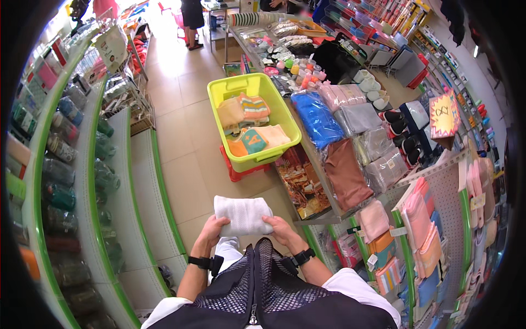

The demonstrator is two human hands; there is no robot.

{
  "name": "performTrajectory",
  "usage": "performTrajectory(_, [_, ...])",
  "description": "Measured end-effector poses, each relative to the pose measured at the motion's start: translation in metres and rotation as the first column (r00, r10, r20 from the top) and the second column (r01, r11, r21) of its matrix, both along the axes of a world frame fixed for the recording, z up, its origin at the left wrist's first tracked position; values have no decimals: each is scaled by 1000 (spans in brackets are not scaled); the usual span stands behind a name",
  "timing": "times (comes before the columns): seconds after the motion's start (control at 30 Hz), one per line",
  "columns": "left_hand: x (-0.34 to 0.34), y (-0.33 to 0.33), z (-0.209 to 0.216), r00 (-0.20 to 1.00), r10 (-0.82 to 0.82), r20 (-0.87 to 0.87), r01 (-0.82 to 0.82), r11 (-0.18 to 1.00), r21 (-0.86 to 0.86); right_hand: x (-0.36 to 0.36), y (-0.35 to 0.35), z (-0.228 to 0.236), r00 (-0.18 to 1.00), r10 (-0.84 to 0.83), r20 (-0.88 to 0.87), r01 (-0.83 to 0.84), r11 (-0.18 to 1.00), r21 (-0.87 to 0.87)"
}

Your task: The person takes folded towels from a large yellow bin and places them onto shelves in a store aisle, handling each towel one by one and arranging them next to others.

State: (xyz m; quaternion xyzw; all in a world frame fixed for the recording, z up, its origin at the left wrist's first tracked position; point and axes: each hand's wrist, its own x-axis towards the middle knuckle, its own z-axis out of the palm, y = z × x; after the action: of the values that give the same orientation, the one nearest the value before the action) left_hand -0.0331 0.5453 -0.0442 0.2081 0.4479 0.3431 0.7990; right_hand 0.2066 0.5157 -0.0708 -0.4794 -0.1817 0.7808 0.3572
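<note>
A folded white towel [243, 215] is held up in front of my body, over the aisle floor. My left hand [212, 229] grips its left end, the thumb on top. At the opposite end, my right hand [281, 229] has its thumb and fingers closed on the cloth. Beyond the towel stands a yellow-green plastic bin [219, 88]. Inside it lie folded towels in several stacks, among them an orange-striped one [255, 107] and an orange and green one [253, 141]. Neither hand touches the bin.
Under the bin is a red stool-like support [235, 174]. A display table with bagged goods, including a blue package [319, 118] and a brown cloth [347, 172], borders it on the right. Green-edged shelves [159, 189] run along my left. Folded towels [374, 219] fill racks at lower right. A person [192, 22] stands far off.
</note>
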Motion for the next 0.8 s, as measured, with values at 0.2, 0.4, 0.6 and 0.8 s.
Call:
performTrajectory(0.2, [-25, 130, -7, 990, -100, -95, 109, 990, 94, -34, 96, 27, 990, -117, 73, 115, 993, 20])
performTrajectory(0.4, [-14, 216, -16, 981, -177, -77, 178, 984, 10, -31, 173, 26, 972, -180, 151, 176, 984, 37])
performTrajectory(0.6, [28, 308, -14, 961, -165, -221, 174, 984, 25, 7, 273, 36, 970, -197, 144, 199, 980, -3])
performTrajectory(0.8, [78, 414, -8, 968, 49, -247, -28, 996, 87, 73, 420, 30, 993, -53, 101, 41, 992, 119])
